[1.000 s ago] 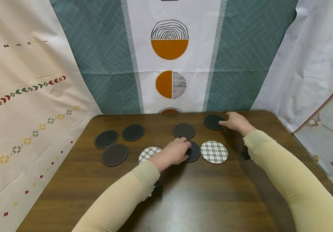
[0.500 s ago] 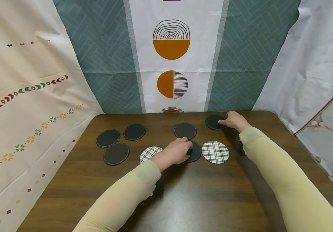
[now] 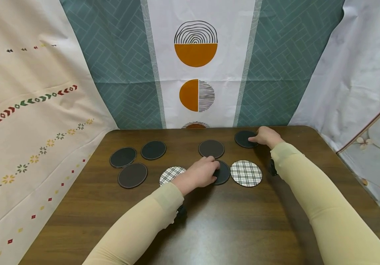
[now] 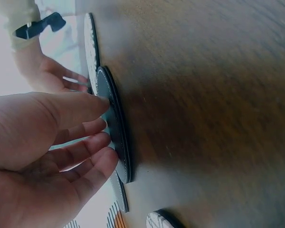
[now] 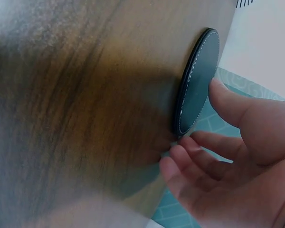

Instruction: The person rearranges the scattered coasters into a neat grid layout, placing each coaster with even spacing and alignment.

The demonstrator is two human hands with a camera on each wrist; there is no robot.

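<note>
Head view: left hand (image 3: pixel 200 172), right hand (image 3: pixel 265 137) loose-fingered on black coasters (image 3: pixel 223 173); left's push toward 3 o'clock could bump plaid coaster (image 3: pixel 246 173).

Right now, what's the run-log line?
left hand: touching round black leather-look coaster | right hand: at edge of rear round black coaster | brown wooden table: under both

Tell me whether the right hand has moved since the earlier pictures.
Yes, slightly: in the head view, the right hand has shifted leftward relative to the printed upper orange half-circle.
</note>
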